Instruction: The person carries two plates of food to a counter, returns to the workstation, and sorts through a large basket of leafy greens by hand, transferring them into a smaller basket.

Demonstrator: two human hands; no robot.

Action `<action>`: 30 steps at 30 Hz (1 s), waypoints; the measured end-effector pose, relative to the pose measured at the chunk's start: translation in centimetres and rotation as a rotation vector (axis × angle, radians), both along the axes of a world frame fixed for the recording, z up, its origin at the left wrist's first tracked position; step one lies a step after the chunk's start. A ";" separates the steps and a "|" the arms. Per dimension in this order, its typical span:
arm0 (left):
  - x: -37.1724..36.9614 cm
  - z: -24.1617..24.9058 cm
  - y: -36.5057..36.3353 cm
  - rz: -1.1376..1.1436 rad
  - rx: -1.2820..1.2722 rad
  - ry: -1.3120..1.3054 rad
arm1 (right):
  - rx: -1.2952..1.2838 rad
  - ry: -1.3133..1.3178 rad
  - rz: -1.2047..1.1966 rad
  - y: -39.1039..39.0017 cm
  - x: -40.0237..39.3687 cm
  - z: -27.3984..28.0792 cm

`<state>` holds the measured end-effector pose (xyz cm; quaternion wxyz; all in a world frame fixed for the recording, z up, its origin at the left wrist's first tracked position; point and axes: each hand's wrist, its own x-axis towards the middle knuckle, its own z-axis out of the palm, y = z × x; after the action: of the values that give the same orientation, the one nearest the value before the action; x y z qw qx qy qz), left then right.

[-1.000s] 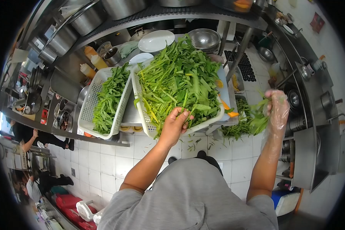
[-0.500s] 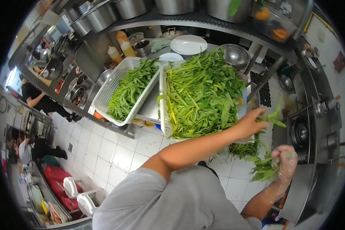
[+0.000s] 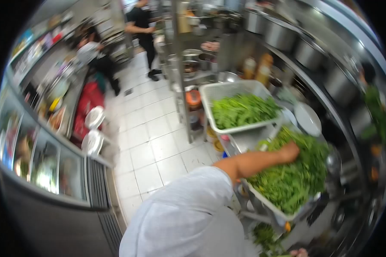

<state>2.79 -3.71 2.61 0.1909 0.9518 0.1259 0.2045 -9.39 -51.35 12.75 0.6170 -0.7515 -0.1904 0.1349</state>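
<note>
My bare left hand reaches into a heap of leafy greens that looks like water spinach, piled in a white plastic basket. Its fingers point down into the leaves and are blurred, so their grip is hidden. At the bottom edge, only part of my gloved right hand shows, closed beside some green stems. More loose greens lie low down, left of that hand. Behind the heap, a second white perforated basket holds a smaller pile of greens.
A white oval plate lies beyond the heap. Sauce bottles stand behind the far basket. Large pots line the shelf at right. Two people are farther back. White stools and a glass-fronted fridge are at left.
My view has swung left. My left hand has moved from beside the right hand onto the heap. My right hand, earlier holding a bunch of greens, is now mostly out of frame.
</note>
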 end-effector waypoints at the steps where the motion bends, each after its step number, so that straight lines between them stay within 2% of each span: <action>1: 0.5 -0.8 0.3 -0.019 -0.106 -0.228 | -0.037 0.083 0.035 0.6 1.3 0.0; 3: -2.7 4.2 -0.1 -0.041 -0.114 -0.304 | -0.133 0.263 0.032 1.3 2.0 0.0; 4: -4.7 7.4 -0.6 -0.019 -0.114 -0.306 | -0.149 0.198 0.022 3.5 1.1 0.9; 6: -8.1 12.9 -1.0 -0.017 -0.648 -0.326 | -0.143 0.178 0.057 6.2 1.1 1.8; 7: -8.9 13.8 -0.9 -0.006 -0.645 -0.330 | -0.125 0.160 0.072 7.1 1.1 1.8; 9: -10.2 14.9 -0.7 -0.110 -0.388 -0.778 | -0.127 0.173 0.154 7.7 2.7 1.3; 13: -13.4 14.5 -0.3 -0.150 -0.405 -0.875 | -0.089 0.091 0.244 10.5 2.6 1.2; 15: -15.3 12.9 0.0 -0.234 -0.785 -0.458 | -0.058 0.032 0.270 11.2 2.6 1.2; 17: -16.4 10.7 -0.7 -0.135 -0.972 -0.422 | -0.032 -0.068 0.298 11.6 2.1 1.1; 18: -16.8 9.8 -1.3 -0.163 -0.990 -0.409 | -0.044 -0.067 0.266 10.8 1.6 1.4; 20: -18.1 8.8 -1.1 -0.097 -0.938 -0.305 | 0.028 0.235 0.148 11.3 1.2 1.5; 21: -18.4 8.4 -1.2 -0.098 -0.936 -0.302 | 0.031 0.237 0.146 12.1 1.5 1.1; 24: -19.3 6.6 -1.6 -0.131 -0.968 -0.277 | 0.051 0.000 0.200 14.6 4.6 -2.0; 25: -19.4 5.9 -1.3 -0.117 -0.889 -0.346 | 0.053 -0.077 0.170 14.2 4.9 -2.7; 26: -18.9 5.3 -2.0 -0.146 -0.832 -0.394 | 0.035 -0.152 0.092 12.3 3.7 -2.4; 27: -19.1 5.4 -2.3 -0.150 -1.048 -0.354 | -0.077 -0.002 -0.079 13.9 1.1 0.5; 28: -19.5 6.5 -2.0 -0.069 -0.958 -0.159 | -0.095 0.023 -0.101 14.8 0.1 2.1; 29: -19.4 6.2 -2.5 -0.065 -1.045 -0.230 | -0.130 0.057 -0.166 15.3 -0.6 3.2; 30: -19.7 7.0 -2.7 -0.080 -1.024 -0.251 | -0.122 0.029 -0.153 15.7 -1.3 4.8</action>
<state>-16.93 -6.44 9.60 0.6527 0.7089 0.1494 0.2219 -10.66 -35.60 17.53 0.5814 -0.7980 -0.1148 0.1096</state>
